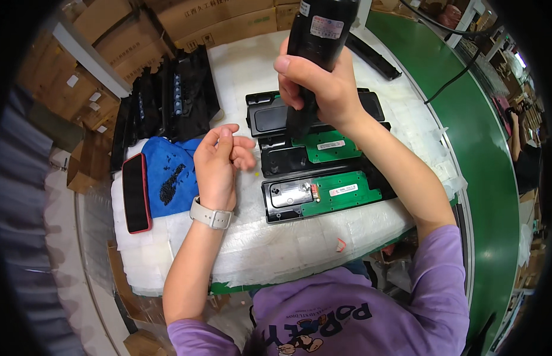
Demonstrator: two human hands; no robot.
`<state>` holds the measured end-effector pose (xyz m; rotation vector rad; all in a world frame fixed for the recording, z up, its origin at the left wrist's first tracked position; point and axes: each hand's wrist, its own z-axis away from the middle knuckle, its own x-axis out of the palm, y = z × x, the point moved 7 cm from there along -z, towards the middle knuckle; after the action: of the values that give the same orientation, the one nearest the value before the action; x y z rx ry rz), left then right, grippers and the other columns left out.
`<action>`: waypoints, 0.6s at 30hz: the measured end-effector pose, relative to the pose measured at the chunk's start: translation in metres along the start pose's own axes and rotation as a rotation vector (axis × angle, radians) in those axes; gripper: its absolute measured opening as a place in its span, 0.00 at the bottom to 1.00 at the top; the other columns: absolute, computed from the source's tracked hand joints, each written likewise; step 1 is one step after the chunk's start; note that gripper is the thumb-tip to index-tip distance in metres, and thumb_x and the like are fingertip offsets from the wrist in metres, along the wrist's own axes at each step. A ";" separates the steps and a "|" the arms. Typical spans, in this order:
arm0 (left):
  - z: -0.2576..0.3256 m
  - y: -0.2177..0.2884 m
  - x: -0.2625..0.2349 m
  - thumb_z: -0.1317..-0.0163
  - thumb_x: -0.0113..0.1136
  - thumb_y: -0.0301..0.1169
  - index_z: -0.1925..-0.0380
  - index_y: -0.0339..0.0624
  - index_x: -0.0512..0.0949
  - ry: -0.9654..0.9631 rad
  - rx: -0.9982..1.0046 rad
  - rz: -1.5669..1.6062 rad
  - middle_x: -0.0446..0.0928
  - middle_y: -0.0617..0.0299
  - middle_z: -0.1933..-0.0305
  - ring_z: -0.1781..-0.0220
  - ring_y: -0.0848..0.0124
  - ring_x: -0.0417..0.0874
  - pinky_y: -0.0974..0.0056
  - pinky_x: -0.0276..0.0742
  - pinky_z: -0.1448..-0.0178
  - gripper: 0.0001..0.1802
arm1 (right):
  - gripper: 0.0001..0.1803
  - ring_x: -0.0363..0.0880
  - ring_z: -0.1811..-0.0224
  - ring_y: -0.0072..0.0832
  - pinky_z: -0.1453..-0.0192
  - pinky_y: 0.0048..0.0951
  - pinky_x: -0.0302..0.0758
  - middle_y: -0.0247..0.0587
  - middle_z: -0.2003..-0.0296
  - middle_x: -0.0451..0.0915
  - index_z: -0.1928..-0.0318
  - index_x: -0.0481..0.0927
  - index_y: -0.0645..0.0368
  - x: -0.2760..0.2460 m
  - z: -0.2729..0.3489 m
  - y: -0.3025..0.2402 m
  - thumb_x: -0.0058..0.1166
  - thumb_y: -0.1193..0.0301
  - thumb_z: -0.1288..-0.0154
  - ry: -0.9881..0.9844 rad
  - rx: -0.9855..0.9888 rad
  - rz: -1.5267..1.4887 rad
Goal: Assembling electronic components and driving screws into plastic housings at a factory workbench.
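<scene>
My right hand (323, 83) is wrapped round a black electric screwdriver (318, 37), held upright with its tip down at the middle black housing (282, 159). That housing carries a green circuit board (329, 146) with a white label. My left hand (221, 151) hovers left of the housings, thumb against the forefinger and the other fingers loosely curled; anything between them is too small to make out. Nearest me lies another black housing (285, 196) with a green board (342, 191). A third black housing (267, 115) sits farther back, partly behind the screwdriver.
Small black screws (171, 184) lie heaped on a blue cloth (151, 153), beside a red-edged phone (137, 193). Black plastic parts (190, 92) are stacked at the back left. A long black strip (374, 54) lies at the back right. A green conveyor belt (486, 142) runs along the right.
</scene>
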<state>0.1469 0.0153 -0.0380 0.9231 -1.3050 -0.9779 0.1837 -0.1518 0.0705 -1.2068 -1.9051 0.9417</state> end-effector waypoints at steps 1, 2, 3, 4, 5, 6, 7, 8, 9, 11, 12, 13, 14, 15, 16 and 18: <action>0.002 0.000 0.002 0.30 0.43 0.33 0.59 0.34 0.70 -0.026 -0.016 -0.015 0.74 0.62 0.78 0.84 0.80 0.68 0.77 0.61 0.81 0.12 | 0.12 0.69 0.88 0.19 0.84 0.21 0.63 0.33 0.86 0.71 0.78 0.73 0.62 0.000 -0.001 0.002 0.60 0.69 0.47 -0.001 0.002 0.000; 0.003 -0.001 0.002 0.30 0.43 0.33 0.59 0.34 0.70 -0.025 -0.016 -0.015 0.74 0.62 0.78 0.84 0.80 0.68 0.77 0.61 0.81 0.12 | 0.12 0.69 0.88 0.19 0.84 0.21 0.63 0.33 0.86 0.71 0.79 0.72 0.62 0.001 -0.002 0.006 0.60 0.70 0.48 -0.017 0.021 -0.001; 0.003 -0.002 0.003 0.30 0.42 0.35 0.60 0.36 0.71 -0.036 -0.046 -0.024 0.68 0.66 0.81 0.85 0.81 0.61 0.76 0.55 0.82 0.13 | 0.12 0.69 0.88 0.19 0.84 0.21 0.64 0.33 0.86 0.71 0.79 0.72 0.62 0.002 -0.003 0.008 0.61 0.70 0.48 -0.031 0.036 0.001; 0.004 -0.004 0.005 0.30 0.42 0.36 0.62 0.37 0.71 -0.047 -0.076 -0.034 0.63 0.69 0.84 0.87 0.83 0.54 0.76 0.50 0.83 0.13 | 0.12 0.69 0.88 0.19 0.84 0.21 0.64 0.33 0.86 0.71 0.79 0.72 0.62 0.001 -0.003 0.010 0.61 0.70 0.48 -0.029 0.033 0.002; 0.003 -0.003 0.006 0.30 0.42 0.36 0.62 0.37 0.71 -0.051 -0.074 -0.036 0.63 0.69 0.84 0.87 0.83 0.54 0.76 0.50 0.83 0.13 | 0.12 0.69 0.88 0.19 0.84 0.21 0.63 0.33 0.87 0.71 0.79 0.72 0.62 0.002 -0.004 0.011 0.61 0.70 0.48 -0.042 0.036 0.001; 0.005 -0.004 0.008 0.31 0.42 0.35 0.62 0.37 0.71 -0.071 -0.083 -0.019 0.61 0.70 0.84 0.87 0.83 0.53 0.76 0.48 0.83 0.12 | 0.13 0.69 0.88 0.19 0.84 0.21 0.63 0.33 0.87 0.71 0.80 0.72 0.62 0.004 -0.004 0.011 0.61 0.70 0.49 -0.059 0.038 -0.004; 0.006 -0.004 0.010 0.31 0.42 0.34 0.63 0.38 0.71 -0.091 -0.092 -0.003 0.60 0.70 0.84 0.86 0.83 0.51 0.76 0.47 0.83 0.11 | 0.13 0.69 0.88 0.19 0.85 0.21 0.63 0.34 0.87 0.71 0.80 0.71 0.62 0.006 -0.004 0.010 0.61 0.70 0.49 -0.088 0.049 -0.010; 0.007 -0.003 0.011 0.31 0.42 0.34 0.63 0.38 0.71 -0.091 -0.088 -0.007 0.60 0.70 0.84 0.86 0.83 0.51 0.76 0.47 0.83 0.11 | 0.13 0.69 0.88 0.19 0.85 0.21 0.63 0.34 0.87 0.71 0.80 0.71 0.62 0.006 -0.005 0.009 0.61 0.70 0.49 -0.089 0.044 -0.013; 0.007 -0.003 0.012 0.33 0.43 0.31 0.64 0.38 0.71 -0.092 -0.101 -0.003 0.60 0.70 0.85 0.86 0.82 0.52 0.76 0.48 0.83 0.09 | 0.13 0.69 0.88 0.19 0.85 0.21 0.63 0.34 0.87 0.71 0.80 0.71 0.62 0.007 -0.005 0.009 0.61 0.70 0.49 -0.101 0.039 0.010; 0.010 -0.006 0.013 0.37 0.44 0.26 0.63 0.38 0.70 -0.065 -0.134 0.018 0.62 0.69 0.84 0.84 0.82 0.55 0.76 0.50 0.80 0.06 | 0.13 0.69 0.88 0.19 0.85 0.21 0.63 0.33 0.87 0.71 0.79 0.71 0.62 0.008 -0.002 0.008 0.61 0.70 0.49 -0.112 0.029 0.032; 0.011 -0.006 0.014 0.37 0.44 0.26 0.63 0.38 0.70 -0.067 -0.130 0.014 0.62 0.69 0.84 0.84 0.82 0.55 0.76 0.50 0.80 0.06 | 0.12 0.69 0.88 0.18 0.84 0.20 0.63 0.33 0.87 0.71 0.78 0.72 0.62 0.009 0.001 0.007 0.61 0.70 0.48 -0.126 0.022 0.047; 0.012 -0.007 0.013 0.38 0.44 0.25 0.63 0.38 0.70 -0.055 -0.131 0.019 0.64 0.68 0.82 0.83 0.82 0.56 0.76 0.52 0.79 0.06 | 0.11 0.69 0.88 0.18 0.84 0.20 0.63 0.32 0.87 0.71 0.77 0.73 0.62 0.009 0.003 0.005 0.61 0.70 0.48 -0.140 0.016 0.063; 0.012 -0.007 0.012 0.38 0.45 0.24 0.62 0.38 0.69 -0.043 -0.133 0.025 0.66 0.67 0.81 0.82 0.82 0.58 0.76 0.54 0.78 0.06 | 0.11 0.69 0.88 0.18 0.84 0.20 0.63 0.32 0.87 0.71 0.77 0.73 0.62 0.010 0.006 0.002 0.61 0.70 0.48 -0.138 0.012 0.063; 0.013 -0.007 0.013 0.38 0.45 0.24 0.62 0.38 0.69 -0.046 -0.132 0.022 0.66 0.67 0.81 0.82 0.82 0.58 0.76 0.54 0.78 0.06 | 0.11 0.69 0.88 0.17 0.84 0.19 0.63 0.32 0.87 0.71 0.77 0.74 0.62 0.011 0.009 -0.002 0.61 0.69 0.47 -0.138 -0.021 0.031; 0.014 -0.008 0.017 0.39 0.46 0.24 0.61 0.38 0.69 -0.078 -0.139 0.073 0.69 0.65 0.79 0.81 0.81 0.61 0.77 0.56 0.77 0.06 | 0.11 0.69 0.88 0.17 0.84 0.19 0.63 0.32 0.87 0.71 0.76 0.74 0.62 0.011 0.011 -0.006 0.60 0.69 0.47 -0.136 -0.053 -0.002; 0.015 -0.010 0.021 0.39 0.48 0.23 0.61 0.38 0.69 -0.106 -0.154 0.126 0.72 0.63 0.76 0.80 0.81 0.63 0.77 0.58 0.75 0.07 | 0.10 0.65 0.89 0.21 0.83 0.23 0.63 0.34 0.87 0.67 0.67 0.69 0.64 0.006 0.016 -0.015 0.53 0.71 0.44 -0.088 -0.053 0.012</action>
<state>0.1313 -0.0076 -0.0394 0.6706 -1.3398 -1.0242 0.1621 -0.1540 0.0759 -1.2265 -2.0052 0.9707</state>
